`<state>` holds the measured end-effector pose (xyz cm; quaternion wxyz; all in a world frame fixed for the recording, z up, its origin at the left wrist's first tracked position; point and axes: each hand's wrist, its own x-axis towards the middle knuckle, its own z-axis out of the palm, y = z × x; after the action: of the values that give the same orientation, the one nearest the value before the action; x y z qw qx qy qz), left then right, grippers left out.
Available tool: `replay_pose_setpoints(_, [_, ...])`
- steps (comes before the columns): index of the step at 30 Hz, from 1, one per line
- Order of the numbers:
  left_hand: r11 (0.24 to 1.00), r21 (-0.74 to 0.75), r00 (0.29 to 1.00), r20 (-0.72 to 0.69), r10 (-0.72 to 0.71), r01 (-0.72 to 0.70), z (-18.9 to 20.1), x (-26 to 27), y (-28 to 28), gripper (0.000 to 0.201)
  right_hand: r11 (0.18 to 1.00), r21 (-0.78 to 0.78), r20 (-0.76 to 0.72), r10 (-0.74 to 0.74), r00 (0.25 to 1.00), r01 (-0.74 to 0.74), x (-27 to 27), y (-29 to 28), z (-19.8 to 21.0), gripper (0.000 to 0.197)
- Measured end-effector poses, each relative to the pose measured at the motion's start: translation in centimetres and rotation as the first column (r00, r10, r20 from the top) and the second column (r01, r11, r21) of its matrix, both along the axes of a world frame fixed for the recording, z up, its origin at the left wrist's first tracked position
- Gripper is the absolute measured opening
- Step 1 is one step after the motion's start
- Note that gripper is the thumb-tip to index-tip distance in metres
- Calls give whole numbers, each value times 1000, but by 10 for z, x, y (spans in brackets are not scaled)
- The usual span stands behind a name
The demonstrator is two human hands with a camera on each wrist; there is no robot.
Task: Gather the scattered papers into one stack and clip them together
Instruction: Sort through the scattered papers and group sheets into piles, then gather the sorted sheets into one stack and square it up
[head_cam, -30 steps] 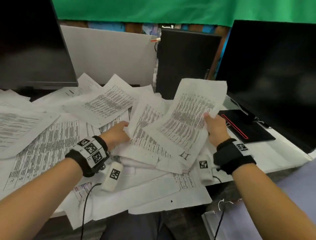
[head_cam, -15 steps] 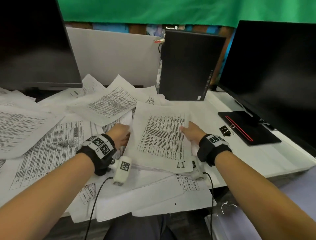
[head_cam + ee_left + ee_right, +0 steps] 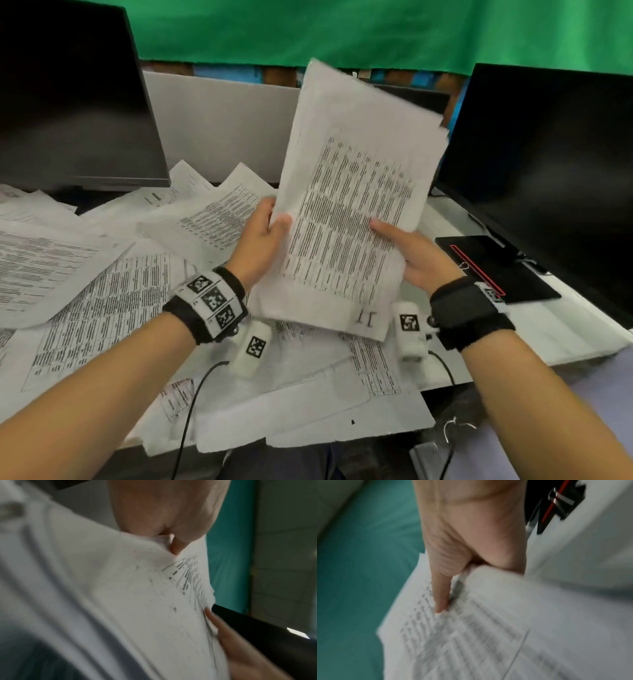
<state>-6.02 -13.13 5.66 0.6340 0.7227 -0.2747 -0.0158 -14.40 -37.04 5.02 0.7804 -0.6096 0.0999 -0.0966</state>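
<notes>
A stack of printed papers [image 3: 356, 205], its front sheet marked "11" at the bottom, stands nearly upright above the desk. My left hand [image 3: 263, 236] grips its left edge, thumb on the front. My right hand [image 3: 411, 253] grips its right edge, thumb across the print. In the left wrist view the stack [image 3: 137, 601] is pinched under the left hand [image 3: 173, 543]. In the right wrist view the right hand [image 3: 453, 574] pinches the stack [image 3: 471, 635]. A black binder clip [image 3: 463, 265] lies on the desk to the right. Several loose sheets [image 3: 102, 294] cover the desk.
Dark monitors stand at the left [image 3: 68, 102] and right [image 3: 548, 171], the right one on a black base with a red line [image 3: 496, 274]. A grey partition [image 3: 219, 126] and green cloth [image 3: 342, 31] are behind. Cables hang over the desk's front edge [image 3: 191, 411].
The papers lay flat on the pile half a second ago under both hands. Now both hands have lifted them up and tilted them nearly upright.
</notes>
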Motion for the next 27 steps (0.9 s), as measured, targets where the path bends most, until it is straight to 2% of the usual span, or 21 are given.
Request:
replay_pose_setpoints(3, [995,-94,977,211,0,20,30,-9,-4,26,985,-108,254,-102,962,133,-1,19,39,67])
replay_pose_setpoints(5, [988,-156,968,249,43,-3,45,-12,-7,25,970,-170,315,-112,942,172,-6,29,52,75])
replay_pose_setpoints(8, [980,-191,993,115,-30,52,47,-6,-5,31,935,-310,231,-100,968,170,-13,31,48,89])
replay_pose_setpoints(11, [980,-42,976,-95,-198,195,29,2,2,32,928,-365,45,-69,997,81,-20,31,29,95])
replay_pose_setpoints(13, [958,135,960,-159,-231,252,18,1,2,38,928,-363,-44,-109,993,86,-20,36,13,93])
replay_pose_setpoints(15, [936,264,968,-159,-195,232,10,1,-5,48,924,-357,-98,-183,978,137,-16,46,-3,94])
replay_pose_setpoints(17, [965,226,988,-111,-109,132,10,-1,-13,41,923,-338,-101,-231,968,185,-11,51,-15,81])
replay_pose_setpoints(19, [999,36,990,-138,-21,26,12,0,-19,34,898,-341,-35,-309,950,279,-9,43,-19,45])
replay_pose_setpoints(20, [1000,-19,988,-154,-2,-1,10,4,-23,33,865,-371,9,-359,933,337,-9,37,-17,35])
replay_pose_setpoints(21, [1000,-10,987,-160,3,-5,8,7,-27,34,827,-391,56,-415,908,402,-11,29,-12,32])
replay_pose_setpoints(23, [979,200,986,-167,-12,45,-7,12,-40,38,716,-446,144,-535,833,537,-15,9,2,32])
replay_pose_setpoints(24, [924,368,986,-155,-52,107,-17,9,-47,38,633,-499,186,-589,786,592,-18,-1,9,32])
replay_pose_setpoints(25, [835,519,982,-126,-138,184,-25,1,-56,37,548,-551,222,-630,744,629,-22,-13,15,33])
replay_pose_setpoints(27, [652,701,937,-64,-345,288,-37,-25,-74,33,363,-690,234,-707,668,626,-29,-37,22,33])
